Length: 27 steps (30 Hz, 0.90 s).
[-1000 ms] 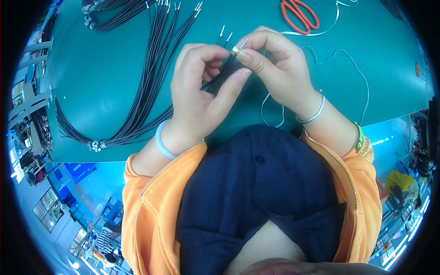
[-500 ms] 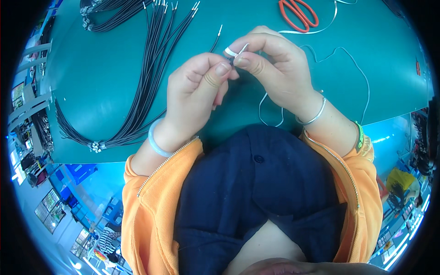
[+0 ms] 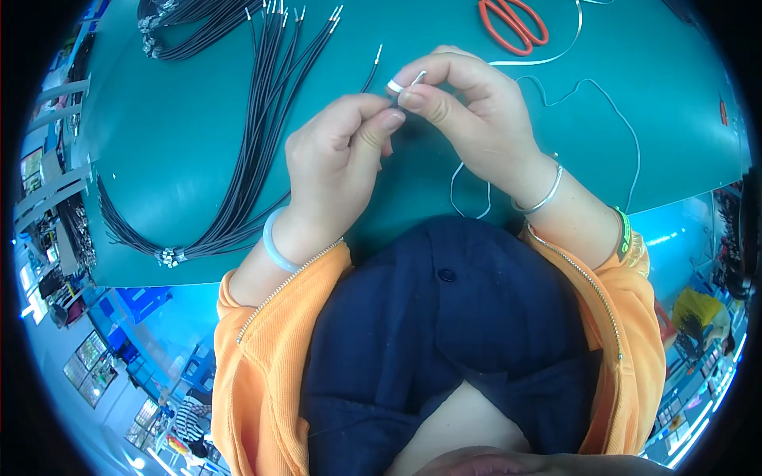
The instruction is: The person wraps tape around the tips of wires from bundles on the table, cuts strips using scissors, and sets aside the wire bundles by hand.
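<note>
The curled fingers of the left hand (image 3: 333,163) are largely concealed, their grip cannot be confirmed, and the hand masks part of a thin black cable with a silver tip (image 3: 372,74); the slim silver-ended piece (image 3: 420,77) is mostly covered by the pinching right hand (image 3: 480,107). The upper edge truncates the red-handled scissors (image 3: 517,25), blades unseen, and the looped black cable bundle (image 3: 210,33). A distant person in a striped top (image 3: 189,419) is too small and blurred for detail.

No readable lettering or numbers.
</note>
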Motion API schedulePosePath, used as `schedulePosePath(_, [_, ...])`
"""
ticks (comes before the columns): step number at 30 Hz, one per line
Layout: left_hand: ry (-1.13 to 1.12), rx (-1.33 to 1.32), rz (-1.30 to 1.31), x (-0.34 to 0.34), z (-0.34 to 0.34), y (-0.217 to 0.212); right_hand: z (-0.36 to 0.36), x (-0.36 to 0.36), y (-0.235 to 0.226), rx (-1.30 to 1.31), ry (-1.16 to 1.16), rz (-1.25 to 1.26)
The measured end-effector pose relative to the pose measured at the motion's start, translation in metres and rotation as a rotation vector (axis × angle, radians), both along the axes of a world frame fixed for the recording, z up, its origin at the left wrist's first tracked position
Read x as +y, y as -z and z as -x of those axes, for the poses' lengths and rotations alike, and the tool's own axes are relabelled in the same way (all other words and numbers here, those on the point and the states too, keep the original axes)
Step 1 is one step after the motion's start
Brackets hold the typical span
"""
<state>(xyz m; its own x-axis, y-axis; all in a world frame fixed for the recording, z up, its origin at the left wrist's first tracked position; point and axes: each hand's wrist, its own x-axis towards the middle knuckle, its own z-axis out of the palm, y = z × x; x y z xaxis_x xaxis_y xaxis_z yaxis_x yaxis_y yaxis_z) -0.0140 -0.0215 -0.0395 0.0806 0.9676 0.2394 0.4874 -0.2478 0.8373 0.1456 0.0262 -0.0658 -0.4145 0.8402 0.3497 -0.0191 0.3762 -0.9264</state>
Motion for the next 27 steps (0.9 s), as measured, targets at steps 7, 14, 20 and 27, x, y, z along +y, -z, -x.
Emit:
schedulePosePath(7, [-0.07,-0.258,0.218,-0.003,-0.002,-0.008,-0.006,-0.006,-0.009,-0.021,0.029,0.051])
schedulePosePath(14, [-0.014,-0.32,0.349,0.001,-0.013,-0.01,-0.017,-0.006,-0.011,0.093,0.015,0.223])
schedulePosePath(20, [0.084,-0.484,0.487,0.006,-0.023,-0.01,-0.034,-0.005,-0.015,0.023,0.029,0.262])
schedulePosePath(27, [0.197,-0.706,0.596,0.015,-0.033,-0.012,-0.055,0.013,-0.007,-0.307,0.235,-0.4])
